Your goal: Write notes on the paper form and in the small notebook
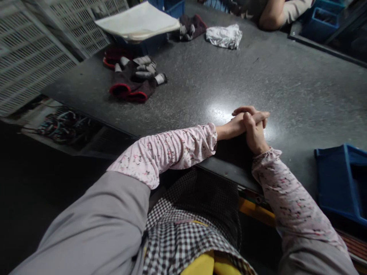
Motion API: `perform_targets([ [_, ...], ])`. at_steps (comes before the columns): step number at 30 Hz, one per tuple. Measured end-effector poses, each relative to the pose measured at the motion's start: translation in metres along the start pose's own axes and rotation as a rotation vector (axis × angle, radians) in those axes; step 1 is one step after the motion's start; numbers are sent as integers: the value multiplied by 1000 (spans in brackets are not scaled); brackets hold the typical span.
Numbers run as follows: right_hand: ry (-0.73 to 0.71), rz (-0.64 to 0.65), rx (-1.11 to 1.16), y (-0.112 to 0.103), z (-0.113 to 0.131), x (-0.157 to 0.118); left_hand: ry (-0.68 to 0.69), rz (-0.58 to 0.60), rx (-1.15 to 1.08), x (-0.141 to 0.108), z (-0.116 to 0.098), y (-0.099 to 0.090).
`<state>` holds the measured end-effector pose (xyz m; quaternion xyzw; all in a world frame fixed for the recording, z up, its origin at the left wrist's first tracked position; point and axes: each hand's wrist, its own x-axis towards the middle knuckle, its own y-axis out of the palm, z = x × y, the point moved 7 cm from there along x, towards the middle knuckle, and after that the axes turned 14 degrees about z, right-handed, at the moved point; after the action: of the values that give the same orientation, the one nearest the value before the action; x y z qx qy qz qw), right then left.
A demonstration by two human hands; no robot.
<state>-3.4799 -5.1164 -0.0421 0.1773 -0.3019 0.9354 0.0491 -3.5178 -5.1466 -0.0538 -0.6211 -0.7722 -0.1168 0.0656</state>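
Observation:
My left hand [236,125] and my right hand [256,133] are clasped together over the near edge of the dark tabletop [189,99], fingers wrapped round each other. No object shows between them. Floral sleeve covers reach to both wrists. Up and to the left of my hands lie dark work gloves [134,78] with red cuffs and grey fingertips. A crumpled white cloth [224,36] rests on the far part of the table, with another dark glove [190,27] beside it.
White sheets [139,21] lie on a blue bin at the back left. Another blue bin [332,179] stands at the right edge. Across the table is another person's forearm [272,14]. White slatted crates [28,49] stand at left.

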Motion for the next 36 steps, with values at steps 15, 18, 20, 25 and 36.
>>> perform_targets([
  [15, 21, -1, 10, 0, -2, 0, -9, -9, 7, -2, -2, 0],
  [18, 34, 7, 15, 1, 0, 1, -8, -14, 13, -1, 0, 0],
  [20, 41, 4, 17, 0, 0, 0, -5, -15, -1, -1, 0, 0],
  [25, 38, 3, 24, 0, -1, 0, -13, -13, -30, -3, -3, 1],
  [36, 38, 3, 18, 1, -3, 0, -7, -26, -15, -2, -2, 0],
])
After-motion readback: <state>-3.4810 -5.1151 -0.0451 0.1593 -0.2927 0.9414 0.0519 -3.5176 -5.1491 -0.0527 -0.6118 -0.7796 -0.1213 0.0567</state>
